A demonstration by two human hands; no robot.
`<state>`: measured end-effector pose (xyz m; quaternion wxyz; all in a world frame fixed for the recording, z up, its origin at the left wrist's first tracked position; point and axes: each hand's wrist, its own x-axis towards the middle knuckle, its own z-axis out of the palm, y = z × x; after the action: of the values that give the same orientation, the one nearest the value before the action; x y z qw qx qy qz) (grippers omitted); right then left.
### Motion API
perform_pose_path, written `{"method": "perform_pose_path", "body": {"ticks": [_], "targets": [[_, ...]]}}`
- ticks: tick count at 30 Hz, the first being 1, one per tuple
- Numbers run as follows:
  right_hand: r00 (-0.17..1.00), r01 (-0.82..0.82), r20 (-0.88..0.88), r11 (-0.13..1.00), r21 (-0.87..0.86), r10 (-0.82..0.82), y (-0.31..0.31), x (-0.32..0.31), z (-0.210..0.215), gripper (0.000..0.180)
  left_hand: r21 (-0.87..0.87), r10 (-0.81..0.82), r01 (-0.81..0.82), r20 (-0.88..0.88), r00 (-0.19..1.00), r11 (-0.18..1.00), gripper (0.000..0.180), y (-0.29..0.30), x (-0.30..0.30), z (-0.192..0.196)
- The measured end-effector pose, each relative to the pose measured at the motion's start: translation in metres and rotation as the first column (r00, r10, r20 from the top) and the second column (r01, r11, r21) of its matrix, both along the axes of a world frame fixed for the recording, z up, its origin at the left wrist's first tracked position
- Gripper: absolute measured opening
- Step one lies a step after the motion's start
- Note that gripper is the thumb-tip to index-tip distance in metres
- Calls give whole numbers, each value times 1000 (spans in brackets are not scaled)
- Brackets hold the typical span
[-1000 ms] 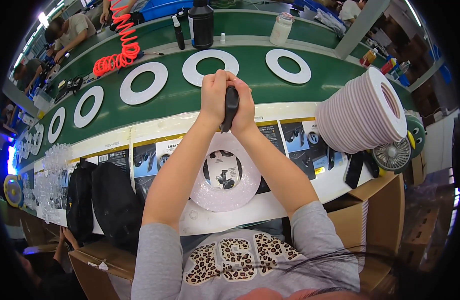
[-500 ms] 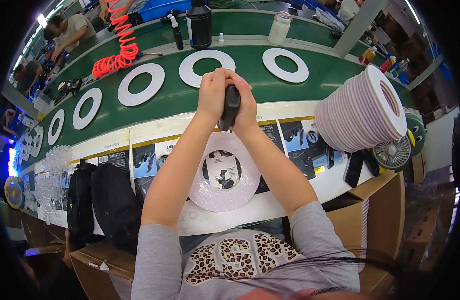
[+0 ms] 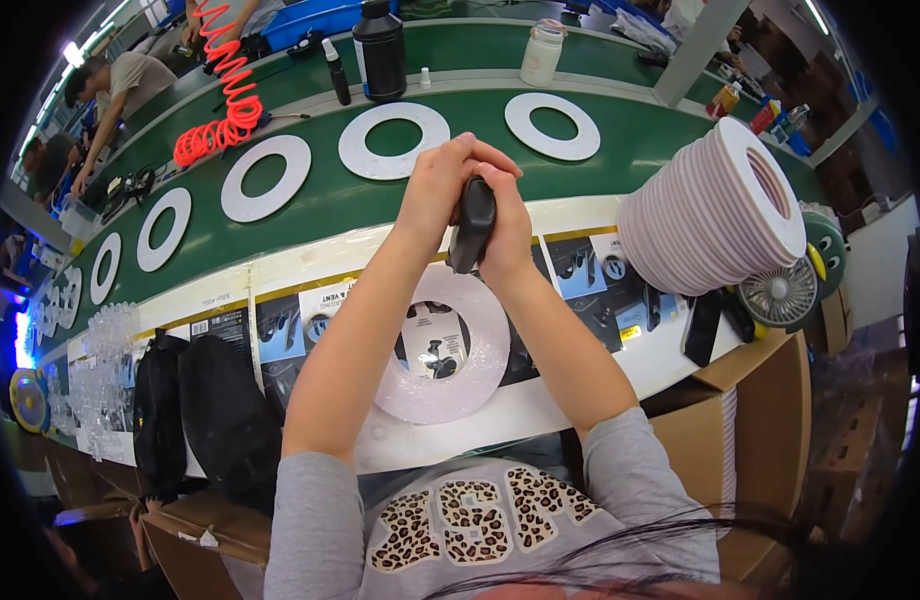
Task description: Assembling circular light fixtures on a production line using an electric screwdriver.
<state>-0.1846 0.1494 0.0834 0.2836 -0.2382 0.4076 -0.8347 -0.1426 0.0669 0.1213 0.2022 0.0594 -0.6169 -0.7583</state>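
Note:
My right hand [image 3: 505, 225] is closed round a black-handled tool [image 3: 473, 225], its thick grip pointing back toward me. My left hand [image 3: 442, 180] is closed just beside and beyond it, its fingers reaching across the tool's far end; what they grip is hidden. Below my wrists, a flat white speckled ring [image 3: 480, 385] lies on the white-edged worktop [image 3: 400, 445], with a printed sheet showing through its hole. Beyond my hands a similar ring [image 3: 355, 140] rests on the green belt [image 3: 460, 120].
Several more white rings line the belt. A tall stack of rings [image 3: 690, 220] leans at right, near a small fan [image 3: 780, 295] and a phone [image 3: 702, 330]. Black pouches [image 3: 225, 420] and clear plastic parts [image 3: 105, 370] sit left. A red coiled hose [image 3: 220, 130] hangs at far left.
My hands and the black-handled tool have shifted slightly right and toward me. My left hand's fingers now stretch further across. The whole view has moved a little.

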Motion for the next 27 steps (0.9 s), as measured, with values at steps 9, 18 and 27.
{"method": "perform_pose_path", "body": {"ticks": [9,18,27], "targets": [[989,105,110,995,-2,-104,7,-6,-11,33,9,59,-59,-163,985,998,46,15,-17,-20],[993,115,-32,993,-14,-115,6,-4,-13,46,23,109,-106,-214,971,994,41,14,-19,-31],[983,176,-36,979,-105,-181,-1,-4,-13,36,-57,180,-196,-214,960,979,43,15,-20,-33]]}}
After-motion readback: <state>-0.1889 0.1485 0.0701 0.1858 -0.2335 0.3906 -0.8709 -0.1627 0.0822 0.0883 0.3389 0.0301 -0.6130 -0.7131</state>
